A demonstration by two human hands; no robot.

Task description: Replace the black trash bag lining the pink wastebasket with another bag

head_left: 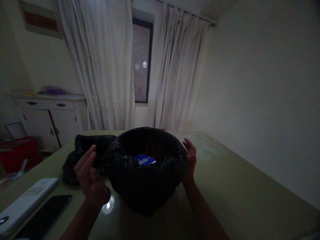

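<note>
On the glossy pale-green table (225, 186), at its middle, stands a round dark wicker basket lined with a black plastic bag (147, 166), the liner's top folded out over the rim so that it grips the rim and stays spread open. Down inside lies a small blue-and-white packet (145, 160). The right hand (190, 159) is set against the basket's right flank, fingers loosely spread and resting on the folded plastic, closed around nothing; placed so, it seems to steady the basket. The left hand (90, 178) hovers just left of the basket, palm turned inward, fingers straight and apart, empty (whether it brushes the liner the dim light does not let me say). Behind that hand a loose crumpled black plastic bag (82, 150) lies heaped on the tabletop, touching the basket's left side. Nearer the table's left edge a white remote control (26, 201) and a dark smartphone (45, 216) lie flat side by side, well apart from both hands.
</note>
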